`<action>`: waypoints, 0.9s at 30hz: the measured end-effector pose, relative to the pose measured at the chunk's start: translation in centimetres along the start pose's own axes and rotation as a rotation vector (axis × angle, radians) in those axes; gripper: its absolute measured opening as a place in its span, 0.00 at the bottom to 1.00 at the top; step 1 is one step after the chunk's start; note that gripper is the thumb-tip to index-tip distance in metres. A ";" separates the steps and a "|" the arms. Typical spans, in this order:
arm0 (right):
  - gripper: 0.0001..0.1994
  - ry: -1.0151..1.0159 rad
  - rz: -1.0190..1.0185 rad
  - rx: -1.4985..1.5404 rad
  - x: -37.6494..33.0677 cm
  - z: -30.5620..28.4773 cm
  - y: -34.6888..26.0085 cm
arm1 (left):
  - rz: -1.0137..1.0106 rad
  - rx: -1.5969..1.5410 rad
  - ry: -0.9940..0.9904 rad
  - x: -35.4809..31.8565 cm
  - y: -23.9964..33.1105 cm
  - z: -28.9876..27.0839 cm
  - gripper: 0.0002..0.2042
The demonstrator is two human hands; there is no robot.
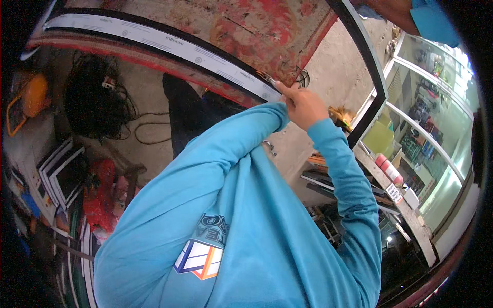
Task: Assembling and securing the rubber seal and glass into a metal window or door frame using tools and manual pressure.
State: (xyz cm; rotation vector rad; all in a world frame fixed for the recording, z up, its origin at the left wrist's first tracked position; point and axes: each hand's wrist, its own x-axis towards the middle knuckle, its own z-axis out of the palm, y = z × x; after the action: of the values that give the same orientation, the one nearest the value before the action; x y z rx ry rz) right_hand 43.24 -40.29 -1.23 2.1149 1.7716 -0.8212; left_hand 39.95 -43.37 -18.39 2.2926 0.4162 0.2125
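My right hand [306, 108] is at the right end of a long white printed strip [198, 60] that lies along a wide black frame [371, 54]. Its fingers are bent and pressed together, with the index finger pointing along the strip. A small thin item [265, 77], orange and metallic, shows just past that fingertip; its kind is too small to tell. The left sleeve [267, 115] crosses in front of me and ends beside the right hand. My left hand is hidden there, so its fingers do not show.
Beyond the strip lies a worn red patterned carpet [257, 31]. A tangle of black cables [97, 97] is on the floor at left, near an orange object [36, 96]. Glass cabinets [426, 118] and a red bottle [389, 169] stand at right. Another person's arm [395, 13] shows top right.
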 end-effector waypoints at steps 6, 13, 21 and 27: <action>0.23 -0.187 0.074 -0.019 -0.2 -0.9 0.4 | 0.011 -0.027 0.022 0.0 -0.1 0.2 0.10; 0.20 -0.071 -0.003 0.033 -1.1 -0.5 0.8 | 0.018 -0.071 0.062 0.4 0.2 0.2 0.11; 0.20 -0.100 0.074 -0.041 -1.1 -1.1 0.9 | 0.069 -0.172 0.000 0.4 0.3 -0.7 0.14; 0.23 -0.207 0.103 -0.106 -1.1 -2.3 0.6 | 0.193 -0.243 0.001 0.2 -0.3 -0.4 0.12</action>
State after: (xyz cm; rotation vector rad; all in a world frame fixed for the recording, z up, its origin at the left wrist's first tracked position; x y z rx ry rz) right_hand 44.33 -40.06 1.19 1.9586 1.5528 -0.8642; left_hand 39.98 -42.86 -18.31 2.0919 0.1586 0.3418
